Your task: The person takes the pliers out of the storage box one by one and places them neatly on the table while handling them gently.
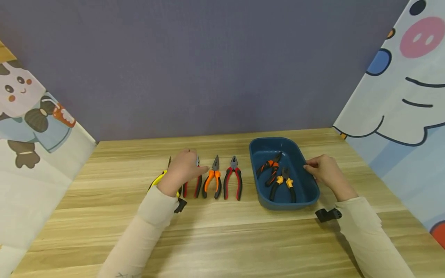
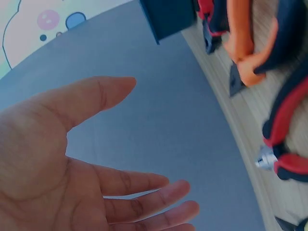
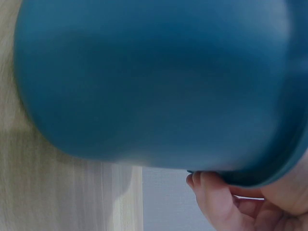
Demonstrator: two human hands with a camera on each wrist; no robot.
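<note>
My left hand (image 1: 182, 170) hovers above the row of pliers, its thumb held apart from the fingers and nothing in it. Beneath it, partly hidden, lie yellow-handled pliers (image 1: 159, 179) and red-and-black pliers (image 1: 198, 187). To its right are orange-and-black long-nose pliers (image 1: 215, 166) and red-and-black combination pliers (image 1: 234, 163). With its thumb and fingers my right hand (image 1: 323, 170) pinches the right rim of a blue plastic bin (image 1: 288, 206). Inside that bin rest orange-and-black pliers (image 1: 274, 165) and yellow-and-black pliers (image 1: 286, 173).
The wooden table (image 1: 222, 239) ends at a grey-blue panel (image 1: 215, 69) at the back. Walls with cartoon prints flank it on both sides. A small black device (image 1: 328, 215) sits at each wrist.
</note>
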